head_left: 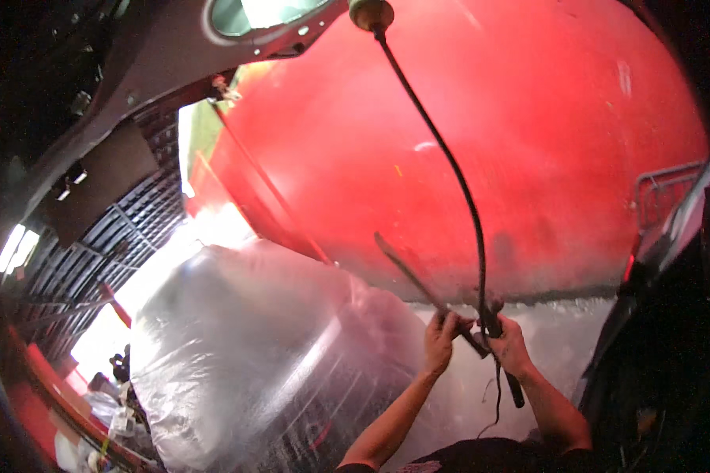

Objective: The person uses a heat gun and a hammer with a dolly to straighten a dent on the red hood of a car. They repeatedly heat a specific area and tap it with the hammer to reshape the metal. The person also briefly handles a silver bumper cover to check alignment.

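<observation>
My left hand (pixel 442 340) is closed around a long, thin, dark bar (pixel 410 274). The bar slants up and to the left; its lower end passes close to my other hand. Closed on a dark, stick-like tool (pixel 514 386) is my right hand (pixel 510 347). The tool's lower end sticks out below the palm and its upper end shows above the fingers. A black cable (pixel 454 162) hangs from a round fitting (pixel 371 13) at the top and runs down to my right hand, where I cannot tell if the fingers grip it too.
A red wall (pixel 528 142) stands ahead, grey along its foot. Clear plastic sheeting (pixel 268 339) covers something bulky at left. A dark metal panel (pixel 162 67) with an oval hole hangs overhead. Metal rails (pixel 647 193) are at right, assorted clutter (pixel 118 414) at lower left.
</observation>
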The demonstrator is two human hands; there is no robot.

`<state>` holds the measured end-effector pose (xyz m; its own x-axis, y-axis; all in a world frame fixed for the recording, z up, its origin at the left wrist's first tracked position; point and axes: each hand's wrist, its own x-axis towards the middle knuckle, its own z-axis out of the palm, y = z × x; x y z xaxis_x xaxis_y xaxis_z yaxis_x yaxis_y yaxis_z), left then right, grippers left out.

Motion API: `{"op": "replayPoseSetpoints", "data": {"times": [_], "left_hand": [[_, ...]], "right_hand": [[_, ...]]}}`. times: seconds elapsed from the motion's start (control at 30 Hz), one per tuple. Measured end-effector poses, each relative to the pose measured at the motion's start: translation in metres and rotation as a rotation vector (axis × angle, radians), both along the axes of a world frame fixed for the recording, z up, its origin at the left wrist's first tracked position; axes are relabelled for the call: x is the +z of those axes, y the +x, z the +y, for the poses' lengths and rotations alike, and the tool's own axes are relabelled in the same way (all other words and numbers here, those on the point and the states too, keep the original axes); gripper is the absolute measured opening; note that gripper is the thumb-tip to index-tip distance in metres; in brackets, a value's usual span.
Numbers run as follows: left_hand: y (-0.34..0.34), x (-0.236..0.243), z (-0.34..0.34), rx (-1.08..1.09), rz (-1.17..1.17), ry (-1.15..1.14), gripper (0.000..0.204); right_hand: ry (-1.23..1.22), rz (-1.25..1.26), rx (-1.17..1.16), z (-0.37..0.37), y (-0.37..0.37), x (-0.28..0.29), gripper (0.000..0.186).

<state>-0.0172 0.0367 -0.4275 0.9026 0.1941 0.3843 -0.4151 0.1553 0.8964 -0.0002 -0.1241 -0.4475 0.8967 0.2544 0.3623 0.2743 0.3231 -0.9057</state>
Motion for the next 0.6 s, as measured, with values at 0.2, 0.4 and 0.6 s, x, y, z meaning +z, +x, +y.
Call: {"op": "replayPoseSetpoints", "data": {"times": [0.2, 0.4, 0.6], "left_hand": [[0.028, 0.037, 0.075, 0.342, -0.126, -0.043, 0.026], [0.001, 0.121, 0.034, 0.559, -0.182, 0.118, 0.032], [-0.021, 0.200, -0.011, 0.751, -0.191, 0.414, 0.044]], "right_hand": [[0.047, 0.162, 0.045, -0.016, 0.071, -0.019, 0.016], [0.022, 0.164, 0.314, -0.024, 0.121, -0.022, 0.016], [0.326, 0.038, 0.573, -0.020, 0.133, 0.071, 0.036]]}}
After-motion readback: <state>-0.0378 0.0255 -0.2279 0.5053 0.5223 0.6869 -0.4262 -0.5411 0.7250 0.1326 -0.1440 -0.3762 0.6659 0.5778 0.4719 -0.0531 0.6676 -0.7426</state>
